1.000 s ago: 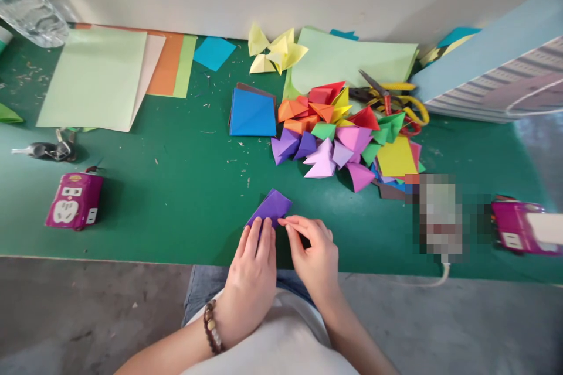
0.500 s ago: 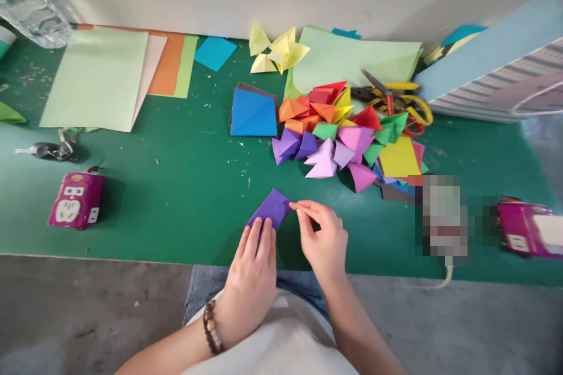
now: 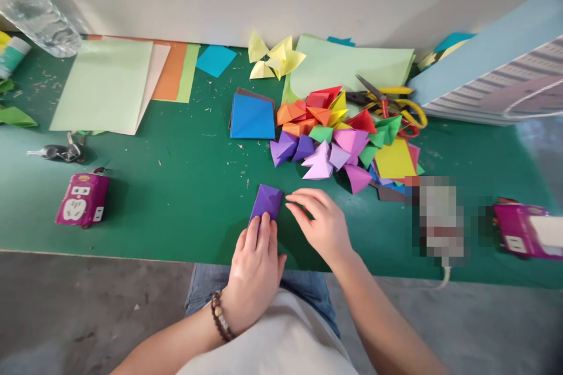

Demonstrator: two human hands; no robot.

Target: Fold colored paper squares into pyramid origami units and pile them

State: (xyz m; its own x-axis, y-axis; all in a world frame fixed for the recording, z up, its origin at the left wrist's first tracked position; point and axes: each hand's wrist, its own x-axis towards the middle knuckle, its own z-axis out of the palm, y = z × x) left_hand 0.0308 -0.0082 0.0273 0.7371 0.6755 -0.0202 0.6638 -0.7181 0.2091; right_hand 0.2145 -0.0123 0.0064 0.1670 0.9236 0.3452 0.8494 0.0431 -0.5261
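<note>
A folded purple paper (image 3: pixel 268 199) lies on the green table, its far end showing creases and folded triangles. My left hand (image 3: pixel 256 269) rests on its near end, fingers stretched out flat and pressing it down; that part of the paper is hidden. Just to the right of the paper hovers my right hand (image 3: pixel 321 225), thumb and forefinger apart with nothing between them. Beyond both hands sits a pile of folded coloured paper pieces (image 3: pixel 321 158), purple, pink, orange, red and green. Left of the pile is a stack of blue paper squares (image 3: pixel 252 117).
Scissors (image 3: pixel 382 99) lie behind the pile, by a blue box (image 3: pixel 492 70). Large pale green sheets (image 3: pixel 103 85), keys (image 3: pixel 65 151) and a purple socket block (image 3: pixel 82 199) are on the left. A clear bottle (image 3: pixel 39 12) stands at the back left corner.
The purple paper has turned to stand more upright in view under my left hand. My right thumb and forefinger have parted and come away from its corner.
</note>
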